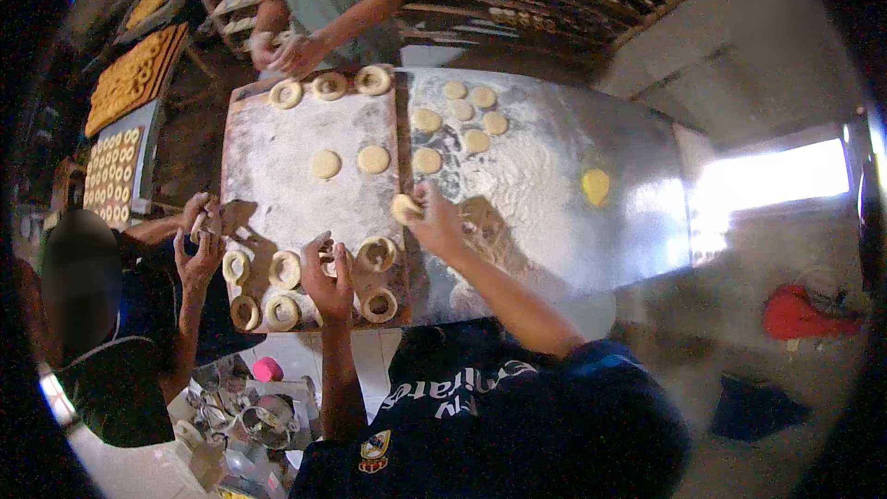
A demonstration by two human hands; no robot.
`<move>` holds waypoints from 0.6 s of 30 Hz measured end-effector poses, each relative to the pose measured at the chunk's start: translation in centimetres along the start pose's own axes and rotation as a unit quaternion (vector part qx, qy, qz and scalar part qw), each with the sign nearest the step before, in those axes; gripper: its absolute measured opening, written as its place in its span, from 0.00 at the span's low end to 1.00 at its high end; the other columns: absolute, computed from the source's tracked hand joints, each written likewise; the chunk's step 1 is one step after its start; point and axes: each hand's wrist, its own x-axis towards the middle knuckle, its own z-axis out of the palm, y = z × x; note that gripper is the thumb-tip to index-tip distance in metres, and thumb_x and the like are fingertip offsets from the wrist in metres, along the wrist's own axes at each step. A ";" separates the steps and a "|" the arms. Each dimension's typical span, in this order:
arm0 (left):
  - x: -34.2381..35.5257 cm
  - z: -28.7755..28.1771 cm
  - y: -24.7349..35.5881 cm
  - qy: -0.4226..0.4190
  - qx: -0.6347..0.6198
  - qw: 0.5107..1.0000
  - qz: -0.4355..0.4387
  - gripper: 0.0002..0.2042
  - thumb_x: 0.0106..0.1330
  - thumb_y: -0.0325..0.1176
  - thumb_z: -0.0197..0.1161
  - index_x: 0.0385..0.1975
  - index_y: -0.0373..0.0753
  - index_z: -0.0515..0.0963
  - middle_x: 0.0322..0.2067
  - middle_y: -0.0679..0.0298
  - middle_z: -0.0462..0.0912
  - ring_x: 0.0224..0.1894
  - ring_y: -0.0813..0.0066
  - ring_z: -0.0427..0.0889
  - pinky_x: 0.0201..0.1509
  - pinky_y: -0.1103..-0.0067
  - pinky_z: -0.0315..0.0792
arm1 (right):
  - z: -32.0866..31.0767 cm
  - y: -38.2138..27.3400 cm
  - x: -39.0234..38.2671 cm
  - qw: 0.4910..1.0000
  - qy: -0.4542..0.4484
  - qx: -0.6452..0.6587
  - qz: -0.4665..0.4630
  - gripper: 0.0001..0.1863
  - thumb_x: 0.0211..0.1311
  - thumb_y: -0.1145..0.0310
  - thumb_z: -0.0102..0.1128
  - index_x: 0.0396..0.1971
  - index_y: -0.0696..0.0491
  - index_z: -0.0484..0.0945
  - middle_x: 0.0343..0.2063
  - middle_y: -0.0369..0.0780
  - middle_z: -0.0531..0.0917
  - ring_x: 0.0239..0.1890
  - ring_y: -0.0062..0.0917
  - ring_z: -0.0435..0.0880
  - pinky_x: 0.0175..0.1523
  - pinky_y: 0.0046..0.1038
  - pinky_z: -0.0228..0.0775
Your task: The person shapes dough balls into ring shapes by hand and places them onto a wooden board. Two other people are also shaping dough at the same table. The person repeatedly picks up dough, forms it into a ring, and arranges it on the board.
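My right hand (434, 220) pinches a round piece of dough (405, 209) at the board's right edge. Over the near part of the floured wooden board (277, 143), my left hand (329, 285) has its thumb and fingers apart; I see nothing gripped in it. Dough rings lie around it, one dough ring (376, 254) to its right and another dough ring (285, 270) to its left. What lies under the left palm is mostly hidden. Beyond my hands, a flat dough disc (325, 164) and a second dough disc (373, 160) rest mid-board.
Several dough discs (476, 140) and a yellow lump (595, 187) sit on the floured metal table (628, 148). A co-worker's hands (196, 240) work at the left, another's hands (291, 54) across the board. Trays of rings (113, 171) stand far left; utensils (263, 416) are below.
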 end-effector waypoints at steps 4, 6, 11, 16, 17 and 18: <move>-2.5 4.4 2.2 -0.044 -0.023 0.998 0.037 0.13 0.76 0.37 0.64 0.50 0.32 0.80 0.38 0.55 0.82 0.39 0.62 0.83 0.46 0.69 0.77 | -6.1 7.4 -2.9 0.993 0.015 -0.086 0.078 0.25 0.59 0.70 0.70 0.55 0.56 0.72 0.46 0.53 0.85 0.50 0.50 0.85 0.53 0.47 0.78; -4.0 7.1 3.5 -0.093 -0.063 0.994 -0.002 0.15 0.77 0.41 0.61 0.48 0.34 0.79 0.39 0.54 0.82 0.40 0.60 0.84 0.45 0.67 0.78 | -6.8 10.0 -3.6 0.979 0.001 -0.183 0.090 0.24 0.60 0.71 0.68 0.55 0.56 0.72 0.47 0.53 0.83 0.51 0.52 0.83 0.53 0.49 0.77; -7.2 12.9 5.0 -0.109 -0.032 0.993 0.010 0.16 0.77 0.44 0.62 0.50 0.36 0.78 0.41 0.56 0.83 0.41 0.60 0.84 0.47 0.65 0.78 | -7.0 12.0 -4.7 0.991 0.047 -0.123 0.021 0.17 0.61 0.72 0.68 0.47 0.55 0.74 0.36 0.51 0.85 0.43 0.49 0.85 0.48 0.45 0.76; -8.5 20.4 3.7 -0.188 -0.055 0.980 0.019 0.19 0.75 0.46 0.65 0.52 0.37 0.77 0.43 0.58 0.83 0.47 0.69 0.81 0.54 0.69 0.74 | -11.4 11.2 -6.6 0.988 0.070 0.125 0.051 0.19 0.58 0.73 0.73 0.45 0.55 0.73 0.35 0.42 0.84 0.41 0.32 0.84 0.47 0.36 0.77; -9.5 21.4 3.9 -0.254 -0.169 0.948 -0.093 0.17 0.74 0.44 0.67 0.52 0.38 0.78 0.45 0.59 0.83 0.49 0.71 0.81 0.55 0.70 0.74 | -12.4 11.2 -7.1 0.984 0.080 0.149 0.059 0.19 0.58 0.73 0.73 0.45 0.55 0.73 0.36 0.41 0.85 0.41 0.30 0.84 0.47 0.35 0.77; -10.3 22.3 4.4 -0.284 -0.342 0.866 -0.231 0.16 0.73 0.43 0.69 0.52 0.39 0.79 0.46 0.61 0.83 0.51 0.73 0.80 0.56 0.71 0.74 | -13.5 11.3 -7.5 0.967 0.062 0.229 0.091 0.21 0.59 0.65 0.76 0.45 0.56 0.74 0.38 0.46 0.83 0.41 0.39 0.84 0.49 0.37 0.78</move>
